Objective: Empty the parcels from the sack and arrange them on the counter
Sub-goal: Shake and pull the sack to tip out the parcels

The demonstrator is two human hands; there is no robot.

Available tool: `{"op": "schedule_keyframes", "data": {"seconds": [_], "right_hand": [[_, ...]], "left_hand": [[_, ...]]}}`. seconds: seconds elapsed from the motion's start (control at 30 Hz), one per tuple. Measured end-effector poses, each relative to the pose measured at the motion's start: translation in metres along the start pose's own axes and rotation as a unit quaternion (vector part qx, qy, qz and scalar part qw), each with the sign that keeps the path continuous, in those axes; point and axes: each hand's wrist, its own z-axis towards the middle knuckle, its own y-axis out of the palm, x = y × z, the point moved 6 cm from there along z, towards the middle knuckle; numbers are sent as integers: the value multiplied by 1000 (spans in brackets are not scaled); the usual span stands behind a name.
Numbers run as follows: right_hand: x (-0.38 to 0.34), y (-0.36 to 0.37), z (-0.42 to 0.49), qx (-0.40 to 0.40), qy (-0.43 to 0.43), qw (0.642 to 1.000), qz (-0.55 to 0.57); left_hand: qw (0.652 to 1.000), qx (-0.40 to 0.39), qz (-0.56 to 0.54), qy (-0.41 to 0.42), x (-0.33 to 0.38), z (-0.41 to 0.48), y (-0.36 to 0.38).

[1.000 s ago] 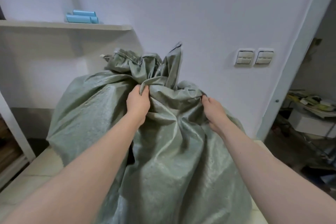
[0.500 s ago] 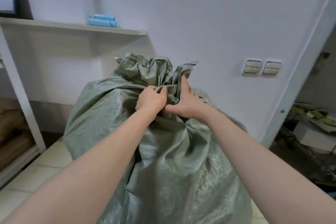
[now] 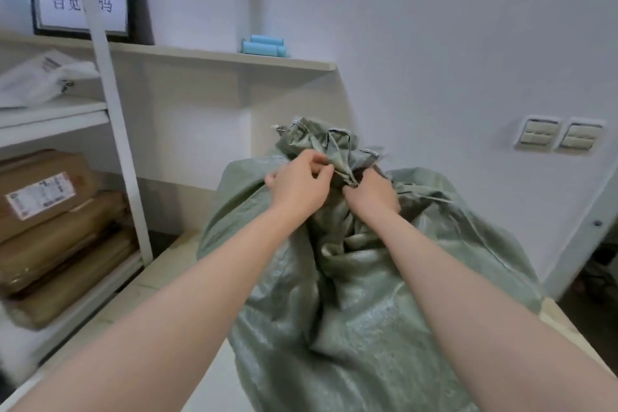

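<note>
A big grey-green woven sack (image 3: 368,294) stands bulging on the pale counter (image 3: 160,298), its gathered mouth (image 3: 327,144) bunched at the top near the wall. My left hand (image 3: 297,184) pinches a fold of the sack's neck between thumb and fingers. Just to its right, my right hand (image 3: 371,191) is clenched on the bunched fabric below the mouth. The mouth looks cinched together, and no parcels from inside the sack can be seen.
A white shelf unit (image 3: 113,130) at the left holds brown taped parcels (image 3: 50,211) and a white mailer (image 3: 40,77). Blue rolls (image 3: 264,47) lie on the upper wall shelf. Wall switches (image 3: 561,137) and a door frame (image 3: 585,211) are at the right.
My right hand came in from the sack's right side to its neck, beside my left. Both hands now grip the bunched fabric. The view has turned left, showing the shelf unit.
</note>
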Motion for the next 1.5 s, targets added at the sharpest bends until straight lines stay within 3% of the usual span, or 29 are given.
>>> {"op": "schedule_keyframes", "data": {"seconds": [0.1, 0.2, 0.33, 0.5, 0.6, 0.67, 0.73, 0.87, 1.0, 1.13, 1.2, 1.27, 1.37, 1.43, 1.5], "right_hand": [[-1, 7, -1, 33, 0, 999, -20], [-1, 10, -5, 69, 35, 997, -22], [7, 13, -2, 39, 79, 995, -36], [5, 23, 3, -98, 86, 990, -56], [1, 30, 7, -55, 102, 991, -60], [-10, 31, 10, -17, 91, 991, 101], [-22, 23, 11, 19, 101, 946, 307], [-46, -16, 20, 64, 69, 842, 531], [-62, -80, 21, 107, -24, 776, 621], [-33, -117, 25, 125, -28, 748, 651], [-12, -122, 25, 117, 3, 780, 615], [12, -111, 29, 107, 55, 839, 531], [52, -98, 32, 100, 99, 895, 424], [64, -95, 35, 103, 103, 910, 387], [58, -93, 39, 108, 85, 923, 359]], "left_hand": [[995, 59, 63, -46, -49, 19, -27], [988, -39, 81, -123, -107, 39, -26], [982, -132, -29, -129, -142, 54, -9], [990, -33, -81, -109, -137, 65, -9], [975, 15, -159, -155, -134, 67, -5], [956, 48, -233, -173, -127, 65, -8], [940, 72, -297, -155, -106, 67, -17], [903, 101, -410, -84, -48, 80, -45], [859, 106, -500, 13, 18, 86, -63], [855, 89, -494, 128, 93, 83, -72], [907, 43, -403, 111, 100, 91, -41], [970, -27, -239, 34, 72, 100, 1], [987, -86, -109, -86, 27, 96, 32], [991, -41, -75, -100, 26, 95, 17], [993, 68, -79, -48, 41, 92, -9]]}}
